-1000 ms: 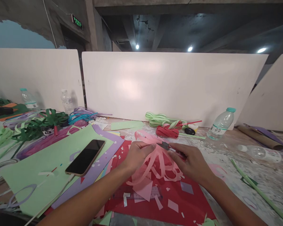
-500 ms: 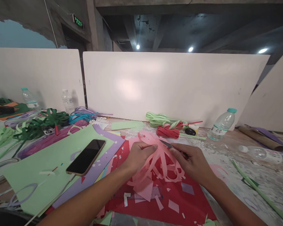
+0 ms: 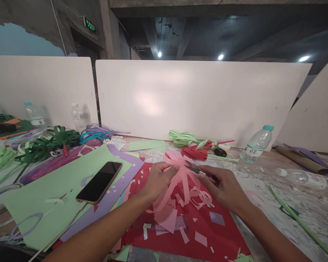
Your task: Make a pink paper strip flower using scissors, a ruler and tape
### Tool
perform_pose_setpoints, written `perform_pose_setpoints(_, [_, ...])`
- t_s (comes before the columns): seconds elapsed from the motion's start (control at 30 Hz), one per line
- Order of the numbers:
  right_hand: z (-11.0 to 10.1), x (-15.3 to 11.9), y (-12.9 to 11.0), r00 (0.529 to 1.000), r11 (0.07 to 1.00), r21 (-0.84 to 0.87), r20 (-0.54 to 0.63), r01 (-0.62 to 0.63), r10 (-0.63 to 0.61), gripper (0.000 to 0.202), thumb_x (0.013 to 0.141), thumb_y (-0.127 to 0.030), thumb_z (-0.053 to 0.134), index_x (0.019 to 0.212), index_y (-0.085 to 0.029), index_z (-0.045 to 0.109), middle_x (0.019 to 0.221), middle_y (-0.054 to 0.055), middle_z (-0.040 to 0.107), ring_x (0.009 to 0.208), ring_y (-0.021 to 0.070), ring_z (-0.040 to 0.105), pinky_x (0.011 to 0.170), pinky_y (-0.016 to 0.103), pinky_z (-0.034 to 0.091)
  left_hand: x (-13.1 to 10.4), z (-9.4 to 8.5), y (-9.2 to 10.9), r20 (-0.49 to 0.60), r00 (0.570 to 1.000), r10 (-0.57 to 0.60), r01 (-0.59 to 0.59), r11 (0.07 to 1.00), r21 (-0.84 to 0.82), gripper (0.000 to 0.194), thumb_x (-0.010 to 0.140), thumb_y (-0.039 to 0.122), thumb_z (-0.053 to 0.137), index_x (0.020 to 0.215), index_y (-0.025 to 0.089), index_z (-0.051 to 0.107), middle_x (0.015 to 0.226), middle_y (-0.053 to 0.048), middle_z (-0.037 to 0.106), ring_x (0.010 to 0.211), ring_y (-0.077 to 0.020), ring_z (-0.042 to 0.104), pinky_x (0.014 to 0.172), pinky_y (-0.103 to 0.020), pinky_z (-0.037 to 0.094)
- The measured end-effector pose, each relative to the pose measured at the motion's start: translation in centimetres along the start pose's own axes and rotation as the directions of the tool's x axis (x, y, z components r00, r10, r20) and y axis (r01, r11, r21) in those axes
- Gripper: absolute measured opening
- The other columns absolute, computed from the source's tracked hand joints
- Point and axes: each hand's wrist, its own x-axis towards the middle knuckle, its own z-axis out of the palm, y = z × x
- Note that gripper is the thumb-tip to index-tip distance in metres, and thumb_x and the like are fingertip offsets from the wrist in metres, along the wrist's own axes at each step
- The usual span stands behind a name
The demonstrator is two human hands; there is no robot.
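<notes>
My left hand (image 3: 161, 178) pinches a bunch of pink paper strips (image 3: 183, 178) that fan out and droop toward me. In my right hand (image 3: 221, 183) is a pair of scissors (image 3: 192, 167), its blades spread apart beside the upper part of the strips. Fingers hide most of the scissor handles. Beneath both hands lies red paper (image 3: 218, 236), scattered with pink scraps (image 3: 200, 238) and a small lilac piece (image 3: 217, 218). A clear ruler (image 3: 180, 222) shows partly under the scraps.
A phone (image 3: 100, 182) with a cable rests on light green paper (image 3: 54, 189) to the left. Green strip bundles (image 3: 183, 137), a red bundle (image 3: 194, 153) and a water bottle (image 3: 258, 143) stand before a white panel (image 3: 202, 98). Another bottle (image 3: 302, 178) lies at right.
The scissors, closed before, now have their blades apart. The pink strips have shifted and hang differently under my left hand, which has moved only slightly.
</notes>
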Motion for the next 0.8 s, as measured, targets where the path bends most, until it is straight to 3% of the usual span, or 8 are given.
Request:
perform_pose_setpoints(0.13, [-0.01,0.0,-0.03,1.0,1.0,-0.018,-0.015,0.001,-0.001,0.046,0.088,-0.051,0.042,0.103,-0.017,0.07,0.061,0.003,0.062,0.052,0.0172,0.052,0.049,0.026,0.037,0.05,-0.06,-0.17,0.019,1.0,0.015,-0.015,1.0,-0.002,0.047,0.083,0.046,0.051,0.056,0.02,0.023,0.058,0.005,0.016,0.052,-0.0088,0.016,0.048,-0.025,0.015])
perform_pose_setpoints(0.27, [-0.04,0.0,0.13,0.999,0.999,-0.04,-0.036,-0.026,0.025,0.049,0.086,-0.053,0.044,0.104,-0.015,0.07,0.061,0.004,0.063,0.052,0.0185,0.055,0.048,0.027,0.038,0.08,-0.05,-0.24,0.014,1.0,0.023,-0.023,1.0,-0.011,0.047,0.082,0.047,0.051,0.056,0.02,0.024,0.058,0.005,0.017,0.053,-0.009,0.016,0.049,-0.025,0.015])
perform_pose_setpoints(0.47, [0.05,-0.06,-0.07,0.999,0.998,-0.053,-0.03,0.032,-0.034,0.045,0.088,-0.051,0.043,0.099,-0.017,0.072,0.063,0.004,0.066,0.051,0.0176,0.057,0.048,0.027,0.041,0.13,-0.02,-0.27,0.035,0.999,0.039,-0.039,0.999,-0.017,0.044,0.082,0.048,0.051,0.055,0.018,0.035,0.057,0.004,0.022,0.053,-0.009,0.019,0.049,-0.024,0.018])
perform_pose_setpoints(0.67, [0.37,-0.35,-0.05,0.996,0.995,-0.078,-0.058,0.064,-0.068,0.043,0.087,-0.049,0.046,0.098,-0.016,0.072,0.083,0.01,0.074,0.065,0.0216,0.067,0.057,0.029,0.049,-0.44,0.12,0.43,0.038,0.994,0.1,-0.104,0.989,0.103,0.037,0.083,0.045,0.049,0.065,0.015,0.062,0.057,0.0,0.047,0.056,-0.0123,0.038,0.053,-0.024,0.029])
perform_pose_setpoints(0.8, [0.38,-0.43,-0.05,0.994,0.99,-0.111,-0.055,0.087,-0.094,0.042,0.087,-0.047,0.047,0.099,-0.016,0.072,0.082,0.009,0.075,0.065,0.022,0.068,0.057,0.029,0.05,-0.74,0.3,0.7,0.03,0.988,0.152,-0.155,0.973,0.172,0.033,0.085,0.038,0.047,0.071,0.015,0.067,0.064,-0.001,0.058,0.06,-0.0139,0.043,0.057,-0.024,0.033])
